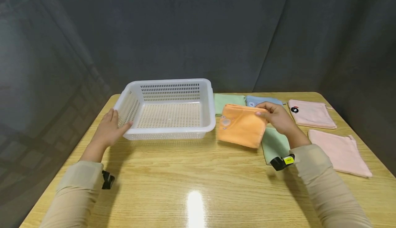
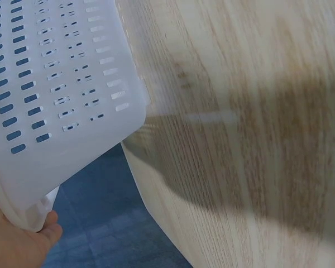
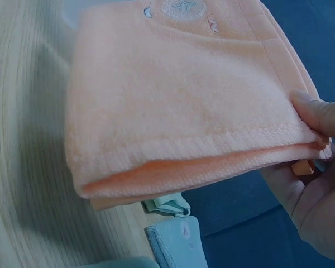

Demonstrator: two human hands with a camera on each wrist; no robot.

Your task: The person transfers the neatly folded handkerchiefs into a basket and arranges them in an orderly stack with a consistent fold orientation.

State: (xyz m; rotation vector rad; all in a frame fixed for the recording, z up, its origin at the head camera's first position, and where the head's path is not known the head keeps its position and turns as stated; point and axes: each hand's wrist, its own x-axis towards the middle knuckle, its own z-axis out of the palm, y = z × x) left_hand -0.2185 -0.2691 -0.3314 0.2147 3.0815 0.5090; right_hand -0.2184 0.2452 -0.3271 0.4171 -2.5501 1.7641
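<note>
A folded orange towel [image 1: 241, 126] with a round embroidered patch hangs above the table from my right hand [image 1: 276, 118]. In the right wrist view, the thumb [image 3: 318, 114] presses on one corner of the towel, with fingers behind it. My left hand [image 1: 108, 128] grips the rim of a white plastic basket [image 1: 173, 130] at its front left corner. Fingertips [image 2: 51, 226] show beyond the rim in the left wrist view. Nothing lies inside the basket, whose right side is near the orange towel.
Behind the orange towel lie a green towel [image 1: 227, 100] and a blue towel [image 1: 263, 100]. Another green towel [image 1: 275, 145] is under my right wrist. Two pink towels [image 1: 312, 114] lie at the right. Dark cloth [image 1: 198, 32] stands behind the wooden table [image 1: 161, 180].
</note>
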